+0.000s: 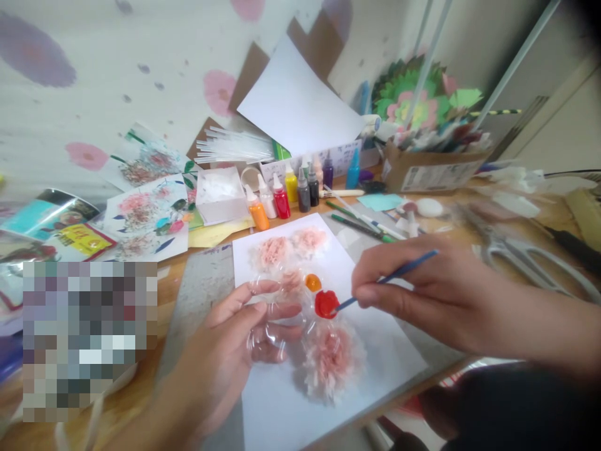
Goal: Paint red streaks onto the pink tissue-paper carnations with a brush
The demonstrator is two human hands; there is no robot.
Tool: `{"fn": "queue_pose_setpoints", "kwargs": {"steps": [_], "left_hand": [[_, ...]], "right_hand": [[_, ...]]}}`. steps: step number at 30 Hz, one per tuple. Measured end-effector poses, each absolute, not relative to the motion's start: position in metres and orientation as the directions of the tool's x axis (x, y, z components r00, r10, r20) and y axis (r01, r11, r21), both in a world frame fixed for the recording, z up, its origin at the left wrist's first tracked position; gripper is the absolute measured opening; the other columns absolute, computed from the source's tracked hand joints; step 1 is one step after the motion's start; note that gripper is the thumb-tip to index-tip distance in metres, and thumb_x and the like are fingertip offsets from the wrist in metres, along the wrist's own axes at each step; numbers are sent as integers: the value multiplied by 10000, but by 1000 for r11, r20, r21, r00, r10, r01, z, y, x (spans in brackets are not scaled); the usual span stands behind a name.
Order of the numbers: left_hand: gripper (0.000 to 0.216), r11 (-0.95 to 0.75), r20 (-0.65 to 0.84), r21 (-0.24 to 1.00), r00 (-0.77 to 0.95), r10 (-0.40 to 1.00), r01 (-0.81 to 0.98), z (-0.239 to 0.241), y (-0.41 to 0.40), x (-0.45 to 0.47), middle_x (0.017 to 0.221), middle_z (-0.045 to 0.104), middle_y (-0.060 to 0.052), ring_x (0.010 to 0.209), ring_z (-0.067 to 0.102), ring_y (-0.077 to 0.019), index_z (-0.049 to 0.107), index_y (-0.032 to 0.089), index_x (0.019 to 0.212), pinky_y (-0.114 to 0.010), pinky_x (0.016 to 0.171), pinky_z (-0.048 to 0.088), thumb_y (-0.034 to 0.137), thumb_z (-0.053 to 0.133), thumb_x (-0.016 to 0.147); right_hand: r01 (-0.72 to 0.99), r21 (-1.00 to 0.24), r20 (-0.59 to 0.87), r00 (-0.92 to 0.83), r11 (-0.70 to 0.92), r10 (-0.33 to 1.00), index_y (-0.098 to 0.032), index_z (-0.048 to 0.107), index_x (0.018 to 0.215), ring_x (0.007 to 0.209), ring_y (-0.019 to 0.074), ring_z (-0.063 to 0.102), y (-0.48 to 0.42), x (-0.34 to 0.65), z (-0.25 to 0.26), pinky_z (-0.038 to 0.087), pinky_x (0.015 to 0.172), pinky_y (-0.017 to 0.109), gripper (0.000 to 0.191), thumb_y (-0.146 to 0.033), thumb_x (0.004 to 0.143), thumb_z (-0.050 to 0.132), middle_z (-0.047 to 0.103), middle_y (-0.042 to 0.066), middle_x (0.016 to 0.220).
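My right hand point(422, 294) holds a thin blue brush point(392, 275), its tip dipped in a blob of red paint point(325, 303). That paint and a smaller orange blob point(313, 282) sit in a clear plastic palette point(282, 319). My left hand point(244, 338) rests on the palette's left side, fingers spread over it. The palette lies on a white sheet point(375, 351) bearing several pink painted flowers, the largest point(331, 360) just below the red paint.
A row of small paint bottles point(291, 191) stands behind the sheet, by a white box point(220, 194). Flower prints point(145, 213) lie at the left. Scissors point(526, 257) rest at the right, pens point(361, 222) and a cardboard box of paper flowers point(432, 163) further back.
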State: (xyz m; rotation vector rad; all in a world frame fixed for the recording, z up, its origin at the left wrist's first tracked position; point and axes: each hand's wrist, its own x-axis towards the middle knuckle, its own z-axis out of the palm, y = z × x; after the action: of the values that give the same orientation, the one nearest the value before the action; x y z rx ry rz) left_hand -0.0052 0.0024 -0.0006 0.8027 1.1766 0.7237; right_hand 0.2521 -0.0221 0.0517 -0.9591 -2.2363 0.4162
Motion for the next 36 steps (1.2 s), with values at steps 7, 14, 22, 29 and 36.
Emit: {"fn": "queue_pose_setpoints", "kwargs": {"steps": [7,14,22,29,36], "left_hand": [[375,531,-504,844,231,832,-74,1,4,1,1057,758,-175,789,761,-280,580,201,1184,-250,537,528,280,698,837],[288,532,-501,843,246,830,-77,0,4,-1,1049,765,-165,777,762,-261,577,220,1163,-233,536,535,265,646,887],[344,527,-491,845,255,833,-95,3,4,0,1029,763,-170,768,760,-263,603,195,1167,-244,541,534,270,691,842],[351,521,-484,848,254,838,-102,3,4,0,1006,769,-163,764,759,-261,601,199,1155,-243,542,532,278,703,828],[376,490,-467,870,230,854,-56,3,1,0,1019,769,-161,795,762,-277,578,207,1171,-255,560,537,323,693,833]], "right_hand": [[555,-491,456,-493,671,741,-131,673,807,631,41,618,-22,251,53,473,601,126,212,-165,965,536,694,-12,729],[585,-414,521,-476,697,709,-128,688,807,630,54,640,-24,251,50,485,611,138,205,-142,950,542,720,8,748],[638,-392,504,-454,662,735,-150,674,799,614,53,640,-25,252,56,484,586,146,205,-177,953,541,701,-18,711],[625,-423,507,-436,656,743,-155,684,829,669,69,672,-28,252,54,511,626,159,188,-200,954,552,731,-8,771],[582,-481,462,-467,655,754,-165,695,821,668,47,666,-25,249,56,495,618,128,214,-196,966,542,731,-24,779]]}}
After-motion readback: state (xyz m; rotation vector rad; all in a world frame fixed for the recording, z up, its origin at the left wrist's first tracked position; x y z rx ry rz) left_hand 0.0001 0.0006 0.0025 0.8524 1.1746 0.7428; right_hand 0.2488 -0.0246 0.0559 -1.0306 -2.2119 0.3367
